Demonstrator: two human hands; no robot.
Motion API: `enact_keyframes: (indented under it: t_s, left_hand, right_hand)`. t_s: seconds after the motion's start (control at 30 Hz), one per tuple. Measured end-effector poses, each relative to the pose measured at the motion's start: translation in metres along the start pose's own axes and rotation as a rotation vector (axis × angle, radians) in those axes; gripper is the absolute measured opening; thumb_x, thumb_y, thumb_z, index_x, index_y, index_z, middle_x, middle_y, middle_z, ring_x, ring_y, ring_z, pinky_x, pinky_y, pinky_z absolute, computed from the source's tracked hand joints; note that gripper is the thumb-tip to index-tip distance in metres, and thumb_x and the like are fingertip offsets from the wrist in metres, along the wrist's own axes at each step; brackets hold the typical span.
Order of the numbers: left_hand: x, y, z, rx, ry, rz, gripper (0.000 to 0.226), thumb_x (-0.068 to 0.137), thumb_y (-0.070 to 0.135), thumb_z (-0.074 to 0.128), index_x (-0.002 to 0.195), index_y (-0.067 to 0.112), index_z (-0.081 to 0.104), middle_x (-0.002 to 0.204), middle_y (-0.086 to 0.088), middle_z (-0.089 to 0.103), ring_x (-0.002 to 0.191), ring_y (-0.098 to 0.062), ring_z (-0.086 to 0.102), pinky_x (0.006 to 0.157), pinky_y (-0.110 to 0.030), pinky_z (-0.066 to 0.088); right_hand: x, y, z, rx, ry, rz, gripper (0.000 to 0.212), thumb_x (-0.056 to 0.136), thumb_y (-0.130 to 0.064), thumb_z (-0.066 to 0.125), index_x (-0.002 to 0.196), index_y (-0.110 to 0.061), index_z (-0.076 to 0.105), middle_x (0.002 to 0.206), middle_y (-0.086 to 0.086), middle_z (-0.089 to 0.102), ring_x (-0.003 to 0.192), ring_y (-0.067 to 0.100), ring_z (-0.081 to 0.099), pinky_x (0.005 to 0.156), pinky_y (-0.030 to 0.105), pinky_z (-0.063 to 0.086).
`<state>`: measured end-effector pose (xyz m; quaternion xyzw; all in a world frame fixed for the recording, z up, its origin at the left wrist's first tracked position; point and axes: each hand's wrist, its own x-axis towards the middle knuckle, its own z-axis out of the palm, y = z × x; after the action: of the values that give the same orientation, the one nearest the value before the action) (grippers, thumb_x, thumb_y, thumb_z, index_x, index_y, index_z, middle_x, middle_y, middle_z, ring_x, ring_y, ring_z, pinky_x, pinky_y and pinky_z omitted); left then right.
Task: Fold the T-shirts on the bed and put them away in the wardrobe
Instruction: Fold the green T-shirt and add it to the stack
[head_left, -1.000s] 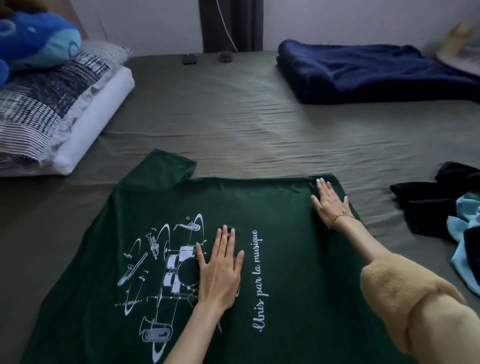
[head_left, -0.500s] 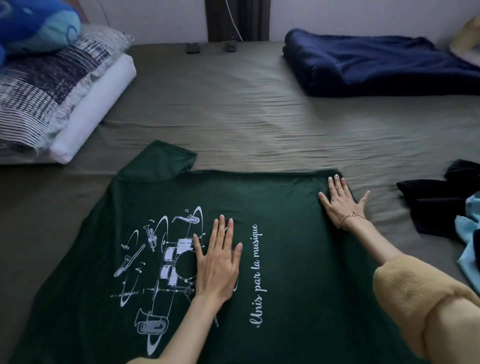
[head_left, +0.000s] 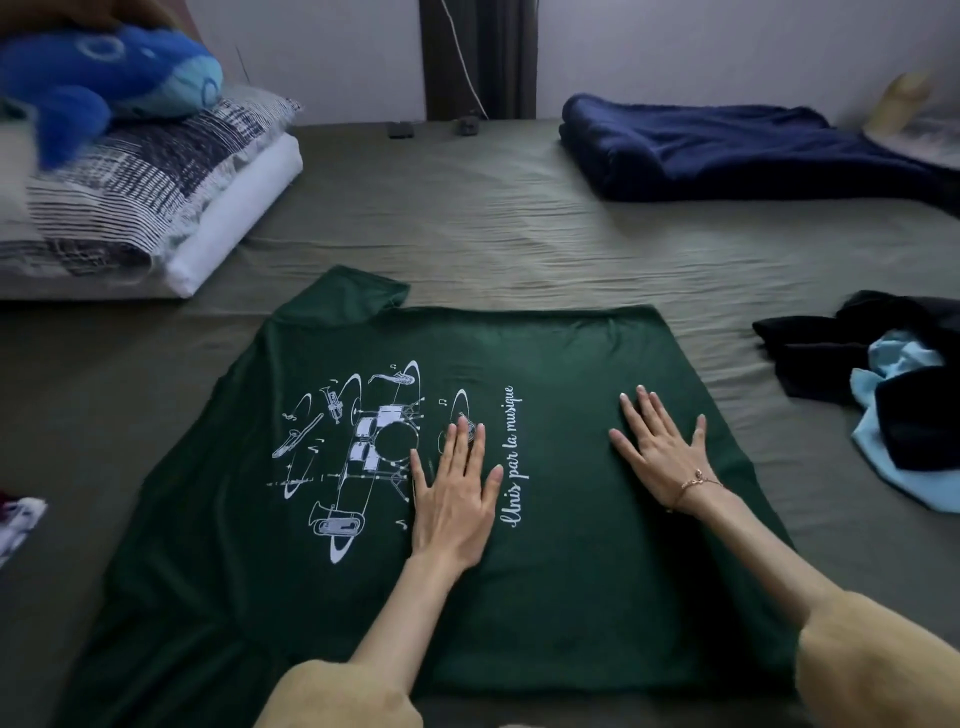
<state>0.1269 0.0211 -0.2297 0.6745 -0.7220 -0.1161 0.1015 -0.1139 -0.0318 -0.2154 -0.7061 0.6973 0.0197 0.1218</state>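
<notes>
Left hand (head_left: 457, 496) and right hand (head_left: 662, 449), both flat with fingers straight, press on the green T-shirt (head_left: 571, 545), spread print-up on the bed (head_left: 467, 234) at 6 o'clock. At 3 o'clock, a heap of dark and light-blue clothes (head_left: 883, 384). Farther off: pillows (head_left: 156, 182) at 10 o'clock, navy blanket (head_left: 727, 150) at 1 o'clock.

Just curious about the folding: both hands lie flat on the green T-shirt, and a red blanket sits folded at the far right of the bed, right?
Not quite: the head view shows the blanket is navy blue, not red. Both the left hand and right hand do lie flat on the green T-shirt.
</notes>
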Motion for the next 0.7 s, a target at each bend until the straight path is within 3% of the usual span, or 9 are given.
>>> enact_keyframes:
  t_s: [0.23,0.3,0.37,0.47,0.53,0.6,0.63,0.7]
  left_hand:
    - [-0.047,-0.008,0.0,0.039,-0.023,0.069,0.102,0.046,0.072,-0.047,0.138,0.032,-0.025,0.146,0.011,-0.032,0.132,-0.005,-0.034,0.109,-0.042,-0.021]
    - [-0.06,-0.011,-0.001,0.051,-0.046,0.055,0.088,0.062,0.073,-0.036,0.139,0.032,-0.025,0.148,0.011,-0.032,0.133,-0.004,-0.033,0.11,-0.045,-0.02]
    - [-0.079,-0.014,-0.008,0.074,-0.084,0.023,0.062,0.092,0.061,-0.005,0.144,0.03,-0.021,0.15,0.01,-0.031,0.132,-0.003,-0.033,0.112,-0.047,-0.018]
    - [-0.105,-0.02,-0.013,0.051,-0.113,0.009,0.059,0.1,0.049,0.014,0.148,0.03,-0.016,0.153,0.009,-0.028,0.132,-0.001,-0.032,0.113,-0.046,-0.017]
    - [-0.123,-0.023,-0.017,0.064,-0.116,0.04,0.068,0.089,0.066,-0.001,0.145,0.032,-0.018,0.153,0.009,-0.028,0.132,-0.001,-0.032,0.112,-0.045,-0.018]
    - [-0.139,-0.026,-0.016,0.054,-0.111,0.073,0.094,0.059,0.082,-0.027,0.142,0.036,-0.021,0.152,0.01,-0.03,0.134,-0.002,-0.032,0.111,-0.043,-0.02]
    - [-0.146,-0.027,-0.016,0.044,-0.124,0.078,0.103,0.05,0.084,-0.031,0.141,0.037,-0.022,0.151,0.011,-0.031,0.135,-0.002,-0.032,0.11,-0.042,-0.021]
    - [-0.157,-0.03,-0.019,0.04,-0.145,0.093,0.107,0.048,0.088,-0.025,0.143,0.037,-0.021,0.151,0.011,-0.031,0.137,-0.004,-0.029,0.109,-0.042,-0.022]
  right_hand:
    - [-0.058,0.005,0.011,-0.014,-0.033,-0.109,0.061,0.1,-0.049,0.02,0.148,-0.03,-0.012,0.155,-0.008,-0.022,0.141,0.003,-0.019,0.11,0.055,-0.014]
    - [-0.073,0.007,0.016,-0.018,-0.056,-0.133,0.061,0.1,-0.049,0.02,0.148,-0.031,-0.012,0.155,-0.008,-0.022,0.141,0.003,-0.02,0.11,0.055,-0.014]
    - [-0.094,0.008,0.017,-0.028,-0.075,-0.154,0.061,0.1,-0.049,0.019,0.148,-0.031,-0.013,0.155,-0.008,-0.022,0.141,0.004,-0.021,0.111,0.054,-0.014]
    - [-0.118,0.009,0.02,-0.026,-0.102,-0.184,0.064,0.096,-0.055,0.017,0.147,-0.031,-0.013,0.154,-0.009,-0.022,0.14,0.003,-0.021,0.111,0.052,-0.013]
    - [-0.138,0.014,0.021,-0.034,-0.102,-0.192,0.071,0.089,-0.065,0.01,0.146,-0.032,-0.015,0.152,-0.011,-0.025,0.137,0.0,-0.024,0.112,0.052,-0.012]
    - [-0.155,0.018,0.023,-0.039,-0.103,-0.204,0.082,0.077,-0.079,-0.004,0.143,-0.033,-0.02,0.149,-0.012,-0.029,0.133,0.0,-0.027,0.112,0.052,-0.013]
    - [-0.163,0.021,0.025,-0.024,-0.096,-0.213,0.095,0.06,-0.088,-0.017,0.139,-0.035,-0.022,0.146,-0.013,-0.031,0.132,0.0,-0.029,0.111,0.051,-0.014]
    - [-0.174,0.026,0.026,-0.004,-0.085,-0.222,0.113,0.035,-0.09,-0.031,0.134,-0.038,-0.024,0.14,-0.016,-0.033,0.131,0.0,-0.03,0.111,0.049,-0.016]
